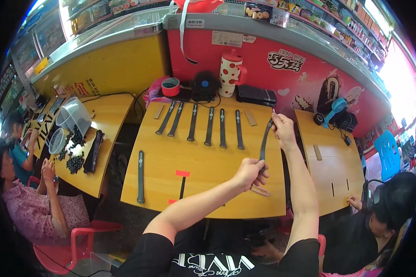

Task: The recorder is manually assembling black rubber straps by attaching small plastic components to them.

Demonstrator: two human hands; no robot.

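Observation:
A dark grey strap [266, 141] is stretched at a slant above the right side of the wooden table. Its lower end is pinched in my left hand [250, 174], and its upper end is gripped by my right hand [284, 130]. A small pale loop-shaped piece [260, 190] shows just under my left hand; I cannot tell whether it is touched. Several similar straps [209, 127] lie side by side across the far half of the table [208, 164]. Another strap [141, 177] lies apart near the left edge.
Red tape [182, 173] and a black line mark the table's near part. Along the back stand a red tape roll [170, 87], a spotted tumbler [230, 74] and a black case [256, 95]. People sit at side tables; the left one holds a plastic tub [74, 115] and small black parts [75, 163].

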